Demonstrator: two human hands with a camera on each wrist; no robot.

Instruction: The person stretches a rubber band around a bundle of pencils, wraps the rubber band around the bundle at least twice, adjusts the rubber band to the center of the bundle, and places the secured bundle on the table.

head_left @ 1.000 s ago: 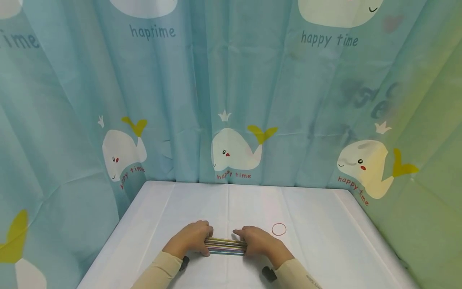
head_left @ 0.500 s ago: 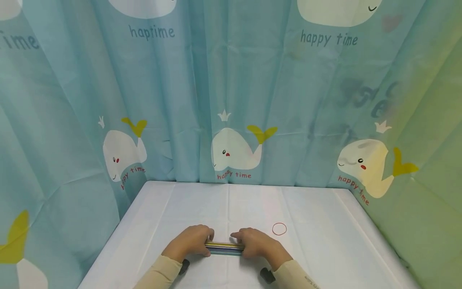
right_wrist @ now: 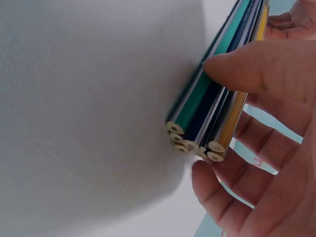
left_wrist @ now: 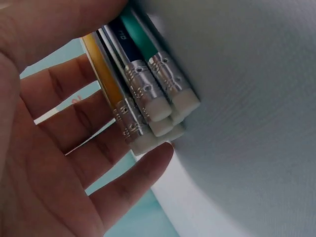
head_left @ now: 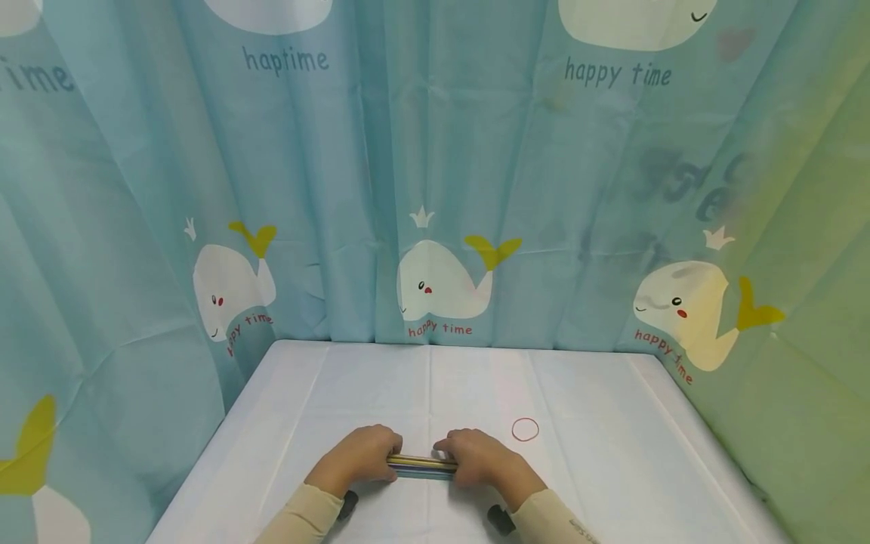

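A bundle of several unsharpened pencils point(head_left: 423, 468) lies crosswise between my two hands, low over the white table. At the eraser end my left hand point(head_left: 367, 453) grips it, thumb on the near side and fingers behind. In the left wrist view the white erasers point(left_wrist: 160, 109) and metal ferrules stick out unevenly past the thumb. My right hand point(head_left: 480, 461) holds the opposite end, its thumb point(right_wrist: 237, 69) laid across green, dark blue and yellow barrels. Blunt wooden ends point(right_wrist: 190, 144) show in the right wrist view. A thin red ring like a rubber band point(head_left: 525, 429) lies beyond my right hand.
The table point(head_left: 367, 378) has a creased white cover. Behind it and at both sides hangs a blue-green curtain point(head_left: 448, 166) with printed whales. Dark wrist camera mounts point(head_left: 501, 520) sit under the sleeves.
The pencils have gone from a wider, looser spread to a narrower, tighter bundle. My right hand has shifted slightly left, closer to my left hand. The red ring stays in place.
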